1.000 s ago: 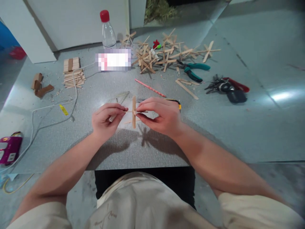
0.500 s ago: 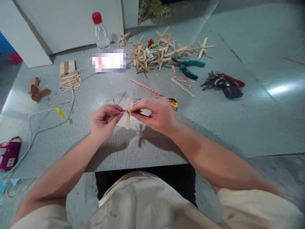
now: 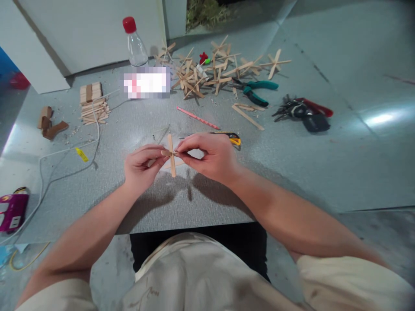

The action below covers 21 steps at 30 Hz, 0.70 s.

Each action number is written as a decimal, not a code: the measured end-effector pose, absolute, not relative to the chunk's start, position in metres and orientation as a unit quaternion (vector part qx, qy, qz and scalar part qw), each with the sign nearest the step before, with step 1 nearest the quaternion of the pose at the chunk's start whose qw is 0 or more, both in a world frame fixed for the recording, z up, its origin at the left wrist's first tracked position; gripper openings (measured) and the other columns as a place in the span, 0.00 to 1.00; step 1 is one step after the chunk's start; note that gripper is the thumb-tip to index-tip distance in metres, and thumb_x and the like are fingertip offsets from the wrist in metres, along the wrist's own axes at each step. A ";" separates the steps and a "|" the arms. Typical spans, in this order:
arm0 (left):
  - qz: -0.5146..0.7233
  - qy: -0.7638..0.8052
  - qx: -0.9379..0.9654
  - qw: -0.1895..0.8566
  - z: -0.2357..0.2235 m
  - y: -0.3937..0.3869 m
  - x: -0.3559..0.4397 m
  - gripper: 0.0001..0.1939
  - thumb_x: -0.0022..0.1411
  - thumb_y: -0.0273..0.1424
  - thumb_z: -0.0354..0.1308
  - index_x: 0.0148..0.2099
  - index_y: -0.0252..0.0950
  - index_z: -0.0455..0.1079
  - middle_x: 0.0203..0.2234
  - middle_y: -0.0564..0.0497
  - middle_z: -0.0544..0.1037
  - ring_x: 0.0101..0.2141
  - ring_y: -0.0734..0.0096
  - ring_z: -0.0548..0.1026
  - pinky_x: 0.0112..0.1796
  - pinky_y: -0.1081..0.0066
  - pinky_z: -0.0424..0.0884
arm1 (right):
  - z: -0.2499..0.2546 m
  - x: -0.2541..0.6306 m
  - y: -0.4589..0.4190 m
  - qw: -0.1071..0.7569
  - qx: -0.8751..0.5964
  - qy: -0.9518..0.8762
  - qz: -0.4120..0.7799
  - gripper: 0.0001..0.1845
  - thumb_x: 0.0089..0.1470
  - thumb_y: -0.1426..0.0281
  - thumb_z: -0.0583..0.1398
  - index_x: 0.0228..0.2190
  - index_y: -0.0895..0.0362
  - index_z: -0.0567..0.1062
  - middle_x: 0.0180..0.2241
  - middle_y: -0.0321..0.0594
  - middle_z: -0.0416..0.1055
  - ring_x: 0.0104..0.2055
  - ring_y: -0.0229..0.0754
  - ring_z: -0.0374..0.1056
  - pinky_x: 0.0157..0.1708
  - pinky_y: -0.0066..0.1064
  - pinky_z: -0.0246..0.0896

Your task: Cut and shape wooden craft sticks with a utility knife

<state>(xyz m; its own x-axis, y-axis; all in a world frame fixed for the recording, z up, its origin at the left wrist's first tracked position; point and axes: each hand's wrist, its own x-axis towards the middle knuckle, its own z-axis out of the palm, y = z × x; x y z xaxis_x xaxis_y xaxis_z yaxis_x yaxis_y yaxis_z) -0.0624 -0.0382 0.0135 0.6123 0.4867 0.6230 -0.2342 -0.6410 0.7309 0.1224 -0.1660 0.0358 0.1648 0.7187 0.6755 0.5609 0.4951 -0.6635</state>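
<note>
Between my two hands a small cross of wooden craft sticks (image 3: 172, 166) is held up above the table, one stick pointing up and down. My left hand (image 3: 144, 162) is closed, thumb and fingers pinching the cross from the left side. From the right, my right hand (image 3: 210, 153) pinches it near the middle with thumb and forefinger. Beneath the hands a loose stick lies partly hidden on the grey table. Behind my right hand shows a yellow and black utility knife (image 3: 235, 138), partly covered. A pink pencil (image 3: 197, 118) lies just beyond.
At the back lies a heap of crossed-stick pieces (image 3: 191, 80) beside teal-handled pliers (image 3: 256, 93). Keys (image 3: 296, 110) rest to the right. A red-capped bottle (image 3: 136, 47), a stack of craft sticks (image 3: 94, 103), a white cable (image 3: 40, 172) and a purple box (image 3: 13, 211) are on the left.
The stick cross has turned a little between my fingers and shifted slightly left; a flat stick end now shows at my left fingertips. Both hands keep their pinch.
</note>
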 end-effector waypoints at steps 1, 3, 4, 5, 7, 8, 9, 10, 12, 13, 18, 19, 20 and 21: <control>0.436 0.074 0.794 0.418 0.014 -0.039 -0.062 0.11 0.63 0.23 0.71 0.44 0.45 0.83 0.39 0.52 0.86 0.39 0.73 0.85 0.41 0.73 0.81 | 0.035 0.122 -0.166 0.581 -0.498 -0.640 0.071 0.05 0.60 0.75 0.66 0.35 0.52 0.81 0.34 0.33 0.83 0.34 0.37 0.80 0.39 0.29 0.76; 0.442 0.072 0.791 0.418 0.014 -0.040 -0.060 0.10 0.63 0.24 0.72 0.43 0.45 0.83 0.39 0.53 0.86 0.38 0.74 0.85 0.40 0.74 0.81 | 0.035 0.121 -0.167 0.583 -0.503 -0.633 0.079 0.05 0.60 0.75 0.67 0.34 0.51 0.81 0.33 0.33 0.83 0.34 0.38 0.80 0.38 0.29 0.75; 0.443 0.075 0.790 0.416 0.014 -0.040 -0.060 0.08 0.63 0.25 0.72 0.42 0.45 0.83 0.38 0.52 0.86 0.37 0.74 0.85 0.39 0.73 0.81 | 0.034 0.121 -0.167 0.583 -0.507 -0.629 0.084 0.05 0.60 0.74 0.67 0.33 0.51 0.81 0.33 0.33 0.84 0.34 0.38 0.80 0.38 0.30 0.75; 0.444 0.081 0.790 0.414 0.014 -0.040 -0.059 0.07 0.63 0.27 0.72 0.41 0.45 0.83 0.38 0.52 0.86 0.37 0.73 0.85 0.38 0.73 0.81 | 0.034 0.121 -0.167 0.581 -0.511 -0.626 0.091 0.05 0.60 0.73 0.67 0.33 0.51 0.81 0.33 0.33 0.84 0.34 0.39 0.80 0.37 0.30 0.76; 0.443 0.096 0.793 0.408 0.014 -0.040 -0.059 0.03 0.63 0.30 0.73 0.40 0.44 0.83 0.37 0.51 0.86 0.36 0.72 0.85 0.38 0.72 0.82 | 0.034 0.121 -0.167 0.579 -0.515 -0.624 0.105 0.05 0.61 0.73 0.67 0.33 0.50 0.81 0.33 0.34 0.84 0.34 0.39 0.80 0.38 0.32 0.76; 0.443 0.102 0.794 0.405 0.013 -0.039 -0.059 0.02 0.64 0.32 0.73 0.39 0.43 0.83 0.37 0.51 0.86 0.35 0.72 0.84 0.37 0.72 0.82 | 0.033 0.121 -0.167 0.581 -0.514 -0.621 0.112 0.05 0.60 0.73 0.67 0.33 0.50 0.81 0.33 0.34 0.84 0.35 0.40 0.81 0.38 0.32 0.77; 0.441 0.107 0.794 0.403 0.013 -0.039 -0.059 0.02 0.64 0.33 0.73 0.39 0.43 0.83 0.37 0.51 0.86 0.35 0.72 0.84 0.37 0.72 0.82 | 0.033 0.120 -0.167 0.584 -0.514 -0.616 0.123 0.05 0.60 0.73 0.67 0.33 0.50 0.81 0.33 0.34 0.84 0.34 0.40 0.81 0.38 0.32 0.77; 0.439 0.112 0.795 0.404 0.013 -0.039 -0.059 0.03 0.64 0.34 0.72 0.39 0.43 0.83 0.37 0.50 0.86 0.35 0.72 0.84 0.37 0.72 0.81 | 0.033 0.120 -0.167 0.589 -0.513 -0.610 0.135 0.05 0.60 0.73 0.67 0.33 0.51 0.81 0.32 0.34 0.84 0.34 0.40 0.81 0.38 0.32 0.77; 0.433 0.120 0.794 0.409 0.012 -0.039 -0.060 0.03 0.64 0.35 0.72 0.39 0.43 0.83 0.37 0.50 0.86 0.36 0.72 0.84 0.37 0.72 0.81 | 0.032 0.119 -0.166 0.603 -0.509 -0.592 0.162 0.04 0.59 0.72 0.67 0.33 0.51 0.81 0.32 0.35 0.84 0.33 0.40 0.80 0.38 0.33 0.78; 0.429 0.124 0.794 0.413 0.012 -0.039 -0.060 0.03 0.64 0.35 0.72 0.39 0.43 0.83 0.37 0.50 0.86 0.36 0.71 0.84 0.37 0.72 0.81 | 0.032 0.119 -0.166 0.610 -0.507 -0.583 0.174 0.04 0.59 0.72 0.68 0.33 0.51 0.81 0.32 0.35 0.84 0.33 0.40 0.80 0.38 0.33 0.78; 0.406 0.122 0.793 0.438 0.014 -0.040 -0.060 0.04 0.66 0.34 0.70 0.42 0.42 0.84 0.38 0.49 0.87 0.37 0.71 0.84 0.37 0.72 0.80 | 0.029 0.118 -0.165 0.627 -0.504 -0.556 0.208 0.04 0.58 0.69 0.71 0.31 0.53 0.81 0.32 0.36 0.83 0.34 0.40 0.80 0.37 0.33 0.78; 0.401 0.118 0.794 0.441 0.014 -0.040 -0.060 0.04 0.67 0.34 0.70 0.43 0.42 0.84 0.38 0.49 0.87 0.36 0.71 0.84 0.37 0.72 0.80 | 0.028 0.118 -0.164 0.629 -0.505 -0.550 0.215 0.06 0.58 0.67 0.71 0.31 0.53 0.81 0.32 0.36 0.83 0.34 0.40 0.80 0.38 0.33 0.79; 0.398 0.115 0.795 0.443 0.015 -0.040 -0.060 0.04 0.67 0.34 0.69 0.43 0.42 0.84 0.38 0.49 0.87 0.37 0.71 0.85 0.38 0.72 0.80 | 0.028 0.117 -0.164 0.632 -0.504 -0.544 0.224 0.08 0.58 0.65 0.71 0.31 0.53 0.80 0.32 0.36 0.83 0.34 0.40 0.80 0.38 0.33 0.79; 0.394 0.112 0.798 0.442 0.016 -0.040 -0.060 0.05 0.67 0.34 0.69 0.44 0.42 0.84 0.38 0.49 0.87 0.37 0.71 0.85 0.39 0.72 0.80 | 0.028 0.117 -0.164 0.636 -0.503 -0.538 0.232 0.09 0.58 0.63 0.72 0.31 0.53 0.80 0.32 0.36 0.83 0.34 0.40 0.80 0.39 0.33 0.80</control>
<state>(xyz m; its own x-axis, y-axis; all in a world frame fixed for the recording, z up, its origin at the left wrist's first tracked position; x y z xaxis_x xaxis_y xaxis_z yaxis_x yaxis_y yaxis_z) -0.0600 -0.0401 0.0157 0.6640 0.5275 0.5299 -0.1702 -0.5835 0.7941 0.1170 -0.1636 0.0276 0.3143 0.8360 0.4499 0.2461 0.3860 -0.8891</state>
